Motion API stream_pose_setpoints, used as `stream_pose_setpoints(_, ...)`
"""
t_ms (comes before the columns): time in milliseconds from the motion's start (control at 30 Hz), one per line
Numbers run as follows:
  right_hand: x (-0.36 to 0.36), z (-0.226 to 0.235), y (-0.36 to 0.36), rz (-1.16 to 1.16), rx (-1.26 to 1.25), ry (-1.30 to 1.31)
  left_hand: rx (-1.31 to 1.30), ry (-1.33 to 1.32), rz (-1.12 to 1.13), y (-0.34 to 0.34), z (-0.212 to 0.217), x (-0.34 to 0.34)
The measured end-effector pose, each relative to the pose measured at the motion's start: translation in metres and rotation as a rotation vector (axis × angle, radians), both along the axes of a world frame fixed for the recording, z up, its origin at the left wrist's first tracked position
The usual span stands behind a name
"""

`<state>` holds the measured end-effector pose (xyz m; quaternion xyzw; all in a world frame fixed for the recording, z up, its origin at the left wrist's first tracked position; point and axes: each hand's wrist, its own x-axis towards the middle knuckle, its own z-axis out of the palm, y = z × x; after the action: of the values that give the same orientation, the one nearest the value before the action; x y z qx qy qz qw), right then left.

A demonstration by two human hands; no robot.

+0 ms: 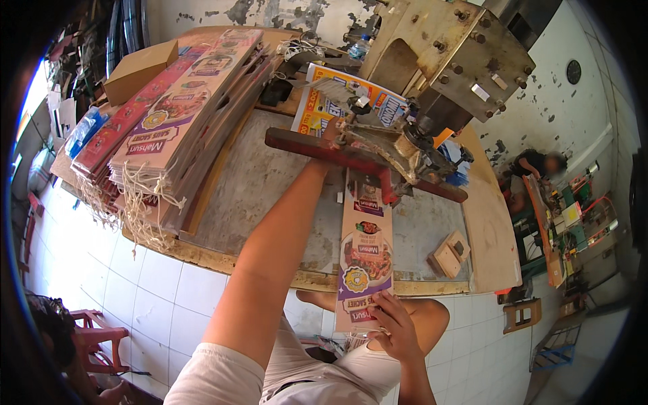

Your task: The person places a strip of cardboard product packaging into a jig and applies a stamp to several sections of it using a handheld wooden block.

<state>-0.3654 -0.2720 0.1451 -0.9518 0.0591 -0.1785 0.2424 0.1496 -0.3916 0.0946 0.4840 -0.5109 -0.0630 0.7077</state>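
Note:
A long printed cardboard strip (365, 251), pink and purple with food pictures, lies under the red bar (304, 146) of a metal press (405, 145). Its near end sticks out past the table edge toward my lap. There my right hand (393, 325) grips it, fingers on the printed face. My left arm reaches forward across the table to the press. Only part of my left hand (329, 130) shows behind the red bar, and its fingers are mostly hidden.
Stacked printed strips (185, 101) with loose strings fill the table's left side, beside a cardboard box (140, 69). A wooden block (448, 255) sits near the front right edge. Red stools (98, 341) stand at lower left. Another person (536, 165) is at far right.

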Motion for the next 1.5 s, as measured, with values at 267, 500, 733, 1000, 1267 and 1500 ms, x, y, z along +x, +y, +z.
stream_pose_setpoints(267,0.008,0.000,-0.005,-0.028,-0.016,-0.006,-0.048,0.201,-0.203,0.017,0.014,-0.007)
stream_pose_setpoints(500,0.009,0.002,-0.004,-0.035,-0.050,0.016,-0.088,0.304,-0.286,0.031,0.026,-0.011)
stream_pose_setpoints(733,0.007,0.001,-0.010,-0.088,-0.095,0.030,-0.141,0.378,-0.298,0.028,0.051,-0.042)
stream_pose_setpoints(1000,0.027,0.004,-0.020,-0.091,-0.120,0.026,-0.097,0.573,-0.410,0.022,0.055,-0.019)
stream_pose_setpoints(1267,0.040,0.008,-0.024,-0.088,-0.142,0.001,-0.163,0.534,-0.305,0.019,0.056,-0.025)
stream_pose_setpoints(1500,0.044,0.009,-0.028,-0.102,-0.166,-0.001,-0.182,0.583,-0.464,0.014,0.057,-0.027)
